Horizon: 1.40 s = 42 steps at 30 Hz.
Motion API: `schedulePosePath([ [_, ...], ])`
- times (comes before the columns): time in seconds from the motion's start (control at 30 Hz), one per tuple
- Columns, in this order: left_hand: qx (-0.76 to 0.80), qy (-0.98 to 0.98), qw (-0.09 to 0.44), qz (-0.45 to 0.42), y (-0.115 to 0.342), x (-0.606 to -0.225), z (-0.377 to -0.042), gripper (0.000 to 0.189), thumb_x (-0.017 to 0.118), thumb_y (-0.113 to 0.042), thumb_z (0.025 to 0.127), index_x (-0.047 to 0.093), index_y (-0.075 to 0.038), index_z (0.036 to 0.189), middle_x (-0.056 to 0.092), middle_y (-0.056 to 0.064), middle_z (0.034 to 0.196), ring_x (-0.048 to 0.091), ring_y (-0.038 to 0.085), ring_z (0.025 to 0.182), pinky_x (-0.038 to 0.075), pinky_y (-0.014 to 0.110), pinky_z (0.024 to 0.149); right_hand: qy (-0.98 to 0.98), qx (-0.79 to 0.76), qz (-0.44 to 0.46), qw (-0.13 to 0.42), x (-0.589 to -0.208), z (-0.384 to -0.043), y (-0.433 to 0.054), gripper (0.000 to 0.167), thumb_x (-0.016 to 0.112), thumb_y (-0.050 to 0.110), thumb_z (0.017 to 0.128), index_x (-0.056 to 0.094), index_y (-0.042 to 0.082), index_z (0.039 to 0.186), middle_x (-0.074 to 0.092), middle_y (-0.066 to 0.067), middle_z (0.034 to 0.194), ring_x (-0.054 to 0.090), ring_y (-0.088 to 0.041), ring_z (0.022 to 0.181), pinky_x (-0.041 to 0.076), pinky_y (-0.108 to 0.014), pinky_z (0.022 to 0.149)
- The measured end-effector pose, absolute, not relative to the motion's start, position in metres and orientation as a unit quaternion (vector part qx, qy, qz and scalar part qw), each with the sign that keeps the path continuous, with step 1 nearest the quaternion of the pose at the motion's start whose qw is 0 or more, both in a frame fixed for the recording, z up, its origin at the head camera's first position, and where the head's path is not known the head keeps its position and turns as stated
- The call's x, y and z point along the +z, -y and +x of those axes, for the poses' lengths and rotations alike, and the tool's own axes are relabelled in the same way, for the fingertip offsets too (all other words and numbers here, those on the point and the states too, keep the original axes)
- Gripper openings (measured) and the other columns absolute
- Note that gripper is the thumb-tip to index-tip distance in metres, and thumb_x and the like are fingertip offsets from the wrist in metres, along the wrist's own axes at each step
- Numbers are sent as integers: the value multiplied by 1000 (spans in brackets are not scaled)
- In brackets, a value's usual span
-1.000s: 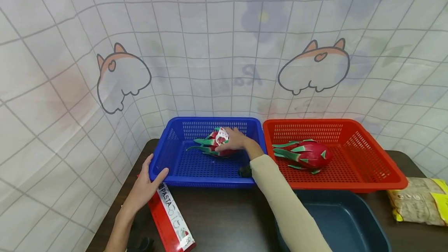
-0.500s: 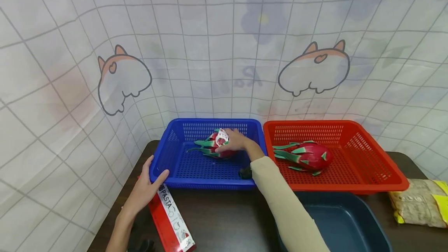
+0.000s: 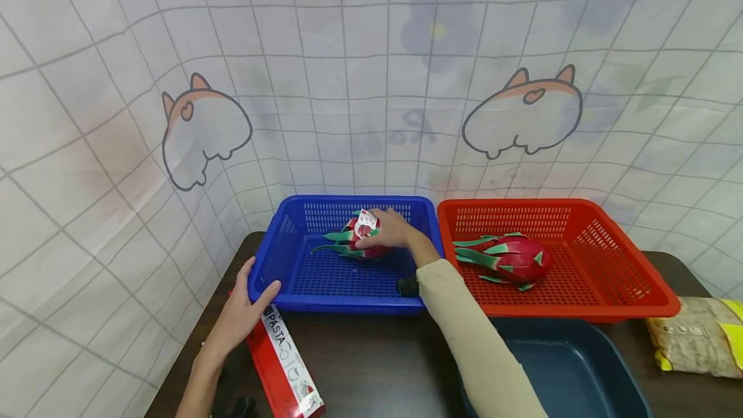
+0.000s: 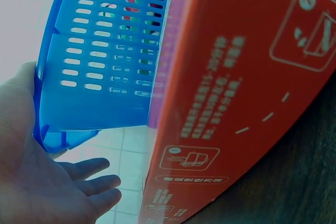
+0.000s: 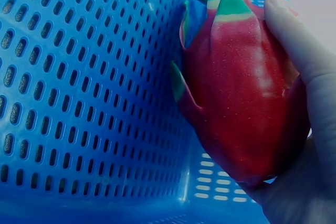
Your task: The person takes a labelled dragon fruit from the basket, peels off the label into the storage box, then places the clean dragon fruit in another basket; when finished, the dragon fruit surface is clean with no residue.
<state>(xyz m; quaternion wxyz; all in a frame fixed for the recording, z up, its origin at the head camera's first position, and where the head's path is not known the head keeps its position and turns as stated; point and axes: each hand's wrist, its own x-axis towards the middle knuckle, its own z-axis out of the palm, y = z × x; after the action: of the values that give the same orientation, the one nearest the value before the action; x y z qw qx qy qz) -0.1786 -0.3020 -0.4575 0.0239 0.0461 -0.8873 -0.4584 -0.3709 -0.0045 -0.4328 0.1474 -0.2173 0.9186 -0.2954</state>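
A dragon fruit (image 3: 348, 237) with green-tipped scales and a white sticker lies in the blue basket (image 3: 348, 307). My right hand (image 3: 395, 229) grips it from its right side, the thumb along its skin in the right wrist view, where the fruit (image 5: 241, 87) hangs close over the basket's perforated floor; the other fingers are hidden. At the basket's front left corner my left hand (image 3: 239, 311) touches the rim, thumb and fingers spread to either side of the corner. In the left wrist view, several of its fingers (image 4: 97, 184) extend loosely beneath the rim.
A red basket (image 3: 580, 310) holding a second dragon fruit (image 3: 513, 258) adjoins on the right. Before it stands a dark blue tray (image 3: 571, 366). A red pasta box (image 3: 284, 360) lies near my left hand, a yellow-and-clear bag (image 3: 693, 337) at far right. A black object (image 3: 408, 286) sits in the blue basket.
My right hand has tipped or raised the dragon fruit very slightly, and the sticker has shifted a little up and left. The left hand stays at the basket corner.
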Motion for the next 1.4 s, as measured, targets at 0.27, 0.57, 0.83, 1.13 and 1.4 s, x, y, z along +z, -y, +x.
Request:
schedulePosePath([
  [0.27, -460, 887, 25, 46, 302, -458, -179, 91, 53, -51, 95, -4, -15, 156, 14, 27, 158, 26, 49, 141, 23, 67, 112, -920, -303, -209, 132, -430, -370, 5, 91, 70, 56, 79, 31, 17, 151, 34, -16, 153, 27, -37, 142, 40, -56, 108],
  [0.57, -463, 885, 25, 43, 302, -457, -179, 90, 53, -50, 95, -4, -15, 156, 16, 27, 158, 28, 50, 140, 24, 67, 111, -921, -313, -223, 68, -429, -373, 6, 87, 70, 59, 78, 39, 18, 148, 55, -9, 125, 49, -25, 111, 50, -42, 91],
  [0.83, -459, 887, 25, 47, 301, -456, -178, 90, 53, -50, 95, -3, -13, 156, 17, 28, 157, 28, 50, 140, 24, 67, 111, -916, -331, -223, 40, -424, -373, 9, 85, 67, 63, 78, 42, 20, 146, 56, -9, 124, 50, -24, 110, 53, -40, 87],
  [1.13, -461, 886, 24, 48, 302, -454, -178, 90, 53, -50, 95, -4, -14, 156, 18, 29, 157, 29, 50, 139, 25, 66, 111, -904, -360, -230, 30, -417, -371, 11, 78, 66, 60, 80, 43, 24, 145, 57, -8, 124, 52, -23, 110, 53, -39, 87],
  [1.4, -461, 886, 20, 50, 302, -457, -179, 91, 53, -51, 95, -3, -14, 156, 17, 28, 157, 29, 49, 140, 24, 65, 113, -863, -447, -235, 11, -408, -368, 4, 66, 69, 50, 83, 51, 20, 139, 63, -3, 119, 60, -19, 103, 54, -36, 84],
])
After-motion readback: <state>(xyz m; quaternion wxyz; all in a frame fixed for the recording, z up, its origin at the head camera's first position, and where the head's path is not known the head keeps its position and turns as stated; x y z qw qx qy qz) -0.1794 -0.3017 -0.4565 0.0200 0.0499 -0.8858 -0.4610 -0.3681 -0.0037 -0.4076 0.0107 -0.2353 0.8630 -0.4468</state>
